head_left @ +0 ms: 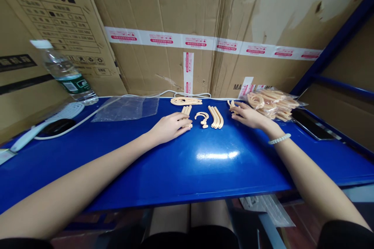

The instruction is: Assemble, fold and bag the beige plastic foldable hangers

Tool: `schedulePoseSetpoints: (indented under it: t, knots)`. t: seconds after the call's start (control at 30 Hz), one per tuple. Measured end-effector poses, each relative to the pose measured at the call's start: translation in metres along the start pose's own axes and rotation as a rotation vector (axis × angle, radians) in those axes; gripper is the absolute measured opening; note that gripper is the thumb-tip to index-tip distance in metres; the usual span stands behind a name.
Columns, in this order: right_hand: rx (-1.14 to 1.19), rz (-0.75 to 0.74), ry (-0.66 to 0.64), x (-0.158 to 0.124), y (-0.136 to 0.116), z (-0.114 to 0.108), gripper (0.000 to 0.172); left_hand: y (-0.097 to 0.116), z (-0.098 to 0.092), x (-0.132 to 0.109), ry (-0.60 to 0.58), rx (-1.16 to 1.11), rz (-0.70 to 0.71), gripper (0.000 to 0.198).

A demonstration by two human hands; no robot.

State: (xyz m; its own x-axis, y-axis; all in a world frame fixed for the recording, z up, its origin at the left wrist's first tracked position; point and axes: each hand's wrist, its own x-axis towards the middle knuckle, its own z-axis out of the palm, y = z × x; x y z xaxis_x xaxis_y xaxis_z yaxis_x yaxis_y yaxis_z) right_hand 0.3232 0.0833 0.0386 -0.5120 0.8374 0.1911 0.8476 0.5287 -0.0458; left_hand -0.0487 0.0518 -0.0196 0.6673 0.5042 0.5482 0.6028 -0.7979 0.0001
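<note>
My left hand (pixel 171 127) lies at a small group of beige curved strips (pixel 186 109), fingers stretched out over their lower ends and partly hiding them. My right hand (pixel 248 116) is over a few beige curved pieces (pixel 231 104) farther right, its fingers apart and covering most of them. Between the hands are a beige hook piece (pixel 202 116) with small parts at its foot and a row of beige curved arms (pixel 215 117), like folding hanger parts. Behind the left group rests a flat beige folded hanger (pixel 186 101).
A clear bag of beige parts (pixel 273 103) lies at the right, with a dark phone (pixel 312 125) beside it. At the left are an empty-looking plastic bag (pixel 127 109), a water bottle (pixel 68 74), a light brush-like object (pixel 49 118) and a white cable (pixel 87 125). Cardboard (pixel 163 4) stands behind.
</note>
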Motion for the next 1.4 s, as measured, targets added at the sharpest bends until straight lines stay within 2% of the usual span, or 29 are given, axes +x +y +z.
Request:
schedulePoseSetpoints:
  t: [0.1, 0.17, 0.27, 0.43, 0.6, 0.77, 0.83, 0.93, 1.13, 1.27, 1.4]
  knots:
    - [0.038, -0.112, 0.159, 0.001, -0.032, -0.006, 0.032, 0.001, -0.001, 0.001, -0.009, 0.000, -0.016, 0.032]
    - [0.090, -0.240, 0.136, 0.003, -0.055, -0.006, 0.030, 0.001, -0.002, 0.002, -0.018, 0.000, -0.026, 0.032]
    - [0.120, -0.321, 0.072, 0.005, -0.074, 0.002, 0.026, 0.002, -0.004, 0.003, -0.024, -0.004, -0.034, 0.032]
    - [0.131, -0.323, 0.089, 0.012, -0.065, 0.018, 0.021, 0.002, -0.005, 0.004, -0.014, -0.016, -0.028, 0.031]
    - [0.139, -0.314, 0.103, 0.014, -0.056, 0.016, 0.021, 0.001, -0.003, 0.003, 0.002, -0.022, -0.038, 0.030]
    - [0.148, -0.346, 0.208, 0.006, -0.081, 0.008, 0.031, 0.002, -0.002, 0.003, -0.004, -0.013, -0.045, 0.032]
    - [0.147, -0.399, 0.213, 0.005, -0.094, 0.010, 0.036, 0.002, -0.002, 0.003, -0.009, -0.006, -0.051, 0.032]
    - [0.075, -0.441, 0.191, 0.009, -0.108, 0.019, 0.031, 0.002, -0.002, 0.004, -0.005, -0.002, -0.059, 0.032]
    - [0.005, -0.387, 0.178, 0.026, -0.109, 0.033, 0.021, 0.001, -0.001, 0.007, -0.020, -0.009, -0.081, 0.032]
    - [0.015, -0.368, 0.197, 0.030, -0.108, 0.034, 0.025, 0.001, -0.001, 0.007, -0.016, -0.047, -0.088, 0.033]
    - [0.039, -0.347, 0.244, 0.019, -0.107, 0.024, 0.031, -0.001, -0.008, 0.008, 0.045, -0.077, -0.111, 0.034]
